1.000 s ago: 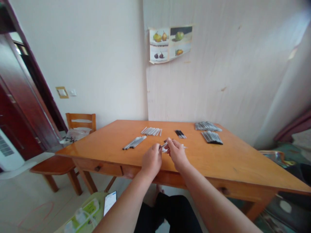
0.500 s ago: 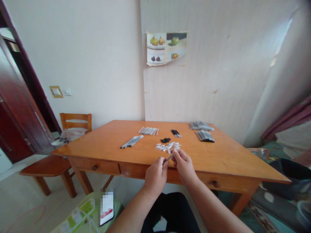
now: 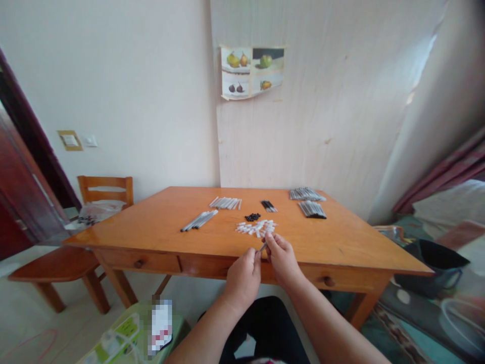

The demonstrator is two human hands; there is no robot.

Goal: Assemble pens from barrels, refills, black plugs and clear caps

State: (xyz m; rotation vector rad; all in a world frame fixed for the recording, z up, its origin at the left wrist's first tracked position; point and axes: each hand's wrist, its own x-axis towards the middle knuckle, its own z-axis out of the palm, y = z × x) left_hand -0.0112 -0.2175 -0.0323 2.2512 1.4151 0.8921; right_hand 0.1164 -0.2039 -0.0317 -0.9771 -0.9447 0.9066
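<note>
A slim grey pen (image 3: 262, 248) spans the short gap between my two hands above the table's front edge. My left hand (image 3: 243, 275) is closed round its lower end. The fingers of my right hand (image 3: 281, 256) pinch the upper end, hiding its tip. Just beyond my right fingertips lies a loose pile of small white pen parts (image 3: 256, 228). Behind that pile is a little heap of small black pieces (image 3: 252, 217).
On the wooden table (image 3: 151, 222) lie pens with black ends (image 3: 199, 221), pale tubes (image 3: 226, 203), dark thin sticks (image 3: 269, 206) and two bundles at right, grey pens (image 3: 306, 194) and black-ended pens (image 3: 312, 209). A chair (image 3: 56, 263) stands left, a black bucket (image 3: 432, 268) right.
The view has turned slightly right, so the scene sits further left. My hands have come a little closer together on the pen, and less of it shows between them.
</note>
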